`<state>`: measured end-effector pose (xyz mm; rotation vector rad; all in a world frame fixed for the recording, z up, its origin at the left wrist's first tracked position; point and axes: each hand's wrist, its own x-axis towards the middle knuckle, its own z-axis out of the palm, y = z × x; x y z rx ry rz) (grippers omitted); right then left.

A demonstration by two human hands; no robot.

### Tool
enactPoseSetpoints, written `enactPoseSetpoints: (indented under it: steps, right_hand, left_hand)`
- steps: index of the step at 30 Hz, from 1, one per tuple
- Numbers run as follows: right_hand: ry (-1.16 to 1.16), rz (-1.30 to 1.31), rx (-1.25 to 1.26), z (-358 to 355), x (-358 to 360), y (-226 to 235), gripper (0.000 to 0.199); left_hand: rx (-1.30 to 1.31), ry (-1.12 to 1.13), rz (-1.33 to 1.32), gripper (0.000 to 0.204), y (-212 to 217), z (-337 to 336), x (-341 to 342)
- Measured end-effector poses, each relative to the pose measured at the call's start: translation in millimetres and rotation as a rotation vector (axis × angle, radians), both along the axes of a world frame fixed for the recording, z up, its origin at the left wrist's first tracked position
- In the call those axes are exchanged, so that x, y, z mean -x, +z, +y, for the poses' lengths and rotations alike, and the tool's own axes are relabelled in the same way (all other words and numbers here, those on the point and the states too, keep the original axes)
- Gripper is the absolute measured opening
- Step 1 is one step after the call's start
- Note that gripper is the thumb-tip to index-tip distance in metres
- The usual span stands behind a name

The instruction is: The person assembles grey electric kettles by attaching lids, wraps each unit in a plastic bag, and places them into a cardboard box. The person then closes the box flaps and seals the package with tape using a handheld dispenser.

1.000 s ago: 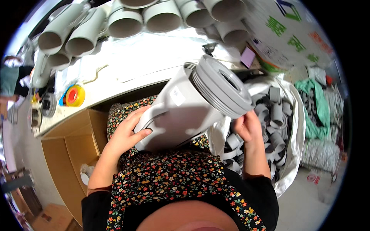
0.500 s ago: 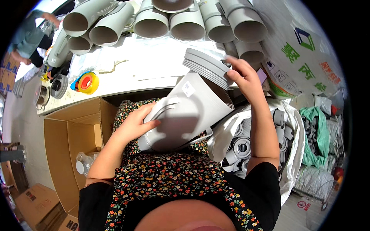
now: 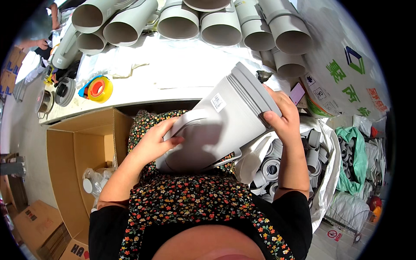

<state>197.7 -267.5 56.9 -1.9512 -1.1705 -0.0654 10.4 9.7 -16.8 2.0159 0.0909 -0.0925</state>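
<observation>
Above a floral-aproned lap [image 3: 141,125], a grey pipe fitting [image 3: 212,134] is clasped by the left hand [image 3: 155,142], its long axis slanted up rightward; the cap [image 3: 255,91] at its mouth is pinched by the nearer right hand [image 3: 284,112], beside the counter's [image 3: 125,91] near edge.

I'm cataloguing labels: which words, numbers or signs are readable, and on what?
Places only; I don't copy wording.
White label on the gray container: too small.
White sack: large, legible green and red characters, blue and green emblem.
Lower left carton: dark and red print, small.
Red ring sign, lower right: lettering too small.
</observation>
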Motion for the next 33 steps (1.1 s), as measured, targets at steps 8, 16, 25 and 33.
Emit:
enactPoseSetpoints:
  steps: [8, 16, 25, 33]
  right_hand:
    - [0.175, -0.156, 0.066, -6.9, 1.4, 7.4, 0.054]
    - [-0.12, 0.06, 0.179, 10.4, 11.3, -0.2, 0.045]
    - [-0.019, -0.062, 0.108, 31.2, 5.6, 8.9, 0.04]
    - [0.213, 0.14, -0.277, 1.6, -15.7, -27.0, 0.05]
  left_hand:
    - [0.131, -0.125, 0.009, 0.047, -9.0, 18.9, -9.2]
    - [0.008, -0.291, 0.04, 0.045, 13.6, -39.5, 33.1]
    - [0.207, -0.163, 0.044, 0.042, 0.4, -12.7, 27.3]
    - [0.231, 0.087, -0.082, 0.019, 19.9, -11.0, 13.6]
